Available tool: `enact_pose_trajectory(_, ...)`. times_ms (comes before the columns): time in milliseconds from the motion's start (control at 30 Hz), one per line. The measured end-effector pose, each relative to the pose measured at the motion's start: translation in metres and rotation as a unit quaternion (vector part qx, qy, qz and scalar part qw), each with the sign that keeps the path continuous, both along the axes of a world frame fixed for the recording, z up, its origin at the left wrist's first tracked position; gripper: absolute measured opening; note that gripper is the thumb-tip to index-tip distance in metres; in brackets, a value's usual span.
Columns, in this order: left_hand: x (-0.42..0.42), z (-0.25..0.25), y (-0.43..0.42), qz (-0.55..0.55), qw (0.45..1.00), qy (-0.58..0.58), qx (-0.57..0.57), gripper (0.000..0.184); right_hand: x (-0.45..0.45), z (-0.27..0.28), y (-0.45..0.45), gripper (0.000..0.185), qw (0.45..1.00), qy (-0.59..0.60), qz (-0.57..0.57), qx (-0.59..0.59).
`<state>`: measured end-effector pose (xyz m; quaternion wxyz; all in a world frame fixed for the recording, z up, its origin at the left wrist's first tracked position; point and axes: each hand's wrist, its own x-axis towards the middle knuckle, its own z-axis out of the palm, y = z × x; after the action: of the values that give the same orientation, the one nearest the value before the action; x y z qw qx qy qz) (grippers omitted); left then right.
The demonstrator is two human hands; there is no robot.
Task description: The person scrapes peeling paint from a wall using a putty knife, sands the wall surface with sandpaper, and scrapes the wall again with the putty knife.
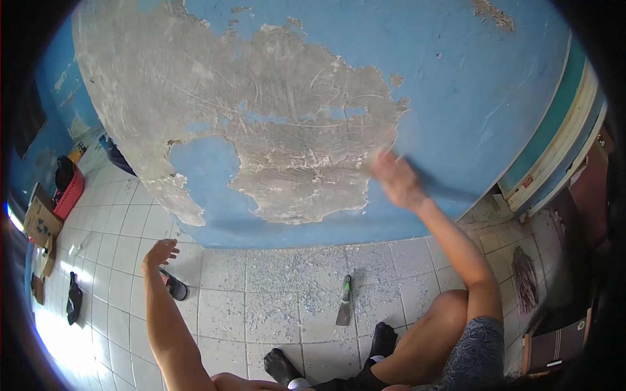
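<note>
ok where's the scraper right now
In the head view, the scraper lies on the tiled floor, just right of centre, between the wall and the socked feet.

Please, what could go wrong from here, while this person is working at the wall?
The scraper lies on the floor just ahead of the feet; a step forward might land on it.
Paint flakes litter the tiles, so footing may be slippery.
The bare right hand is by ragged paint and might get scratched.
</note>
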<state>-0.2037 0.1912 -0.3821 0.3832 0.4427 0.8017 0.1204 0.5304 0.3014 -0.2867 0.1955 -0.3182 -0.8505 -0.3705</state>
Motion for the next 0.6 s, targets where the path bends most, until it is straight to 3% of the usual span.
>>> enact_pose_trajectory(67,-0.002,-0.002,-0.003,-0.005,1.0,-0.003,-0.006,0.053,-0.008,-0.031,-0.017,0.066,0.981,-0.148,0.056,-0.115)
enact_pose_trajectory(167,-0.006,0.002,0.011,-0.009,1.0,-0.006,0.004,0.052,-0.001,-0.004,-0.007,0.066,0.972,-0.213,0.101,0.006)
enact_pose_trajectory(233,-0.007,-0.004,0.002,-0.002,1.0,-0.008,0.001,0.052,-0.001,0.032,-0.001,0.066,0.996,-0.08,0.002,0.046)
enact_pose_trajectory(333,-0.006,-0.002,-0.005,-0.008,1.0,0.005,-0.005,0.052,-0.026,0.087,-0.02,0.066,0.991,0.116,-0.01,0.068)
enact_pose_trajectory(433,-0.005,0.001,-0.002,-0.017,1.0,-0.002,-0.002,0.055,-0.014,0.025,-0.004,0.066,0.995,0.079,0.062,0.023)
enact_pose_trajectory(500,-0.008,-0.003,0.001,-0.021,1.0,-0.014,-0.013,0.058,-0.004,-0.022,-0.008,0.066,0.989,-0.142,0.038,-0.01)
enact_pose_trajectory(600,0.002,0.011,0.004,-0.017,1.0,0.0,-0.002,0.055,-0.003,0.005,-0.011,0.065,0.985,-0.152,0.083,-0.028)
